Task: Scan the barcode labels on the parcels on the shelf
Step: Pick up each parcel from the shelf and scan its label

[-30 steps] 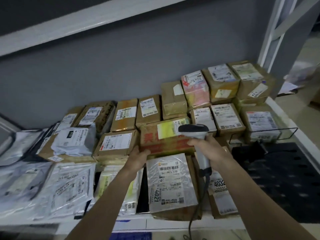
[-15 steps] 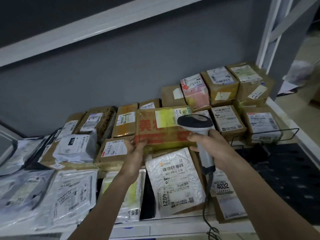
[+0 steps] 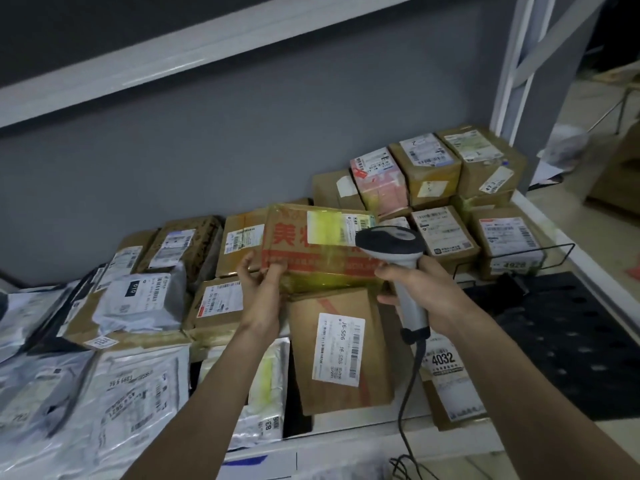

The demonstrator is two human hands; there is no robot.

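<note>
While the left hand (image 3: 260,289) pinches the red-printed box's (image 3: 311,247) corner, tilting it above the other parcels, the right hand (image 3: 420,292) wraps the scanner (image 3: 393,244) — it might slip; shiny tape could hide its label (image 3: 360,225).

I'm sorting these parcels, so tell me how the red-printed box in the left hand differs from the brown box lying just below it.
The red-printed box is lifted and tilted, gripped by the left hand; the brown box lies on the shelf, untouched. The first carries red print and yellow tape; the second is plain with red stripes. Both are cardboard with white barcode labels.
</note>
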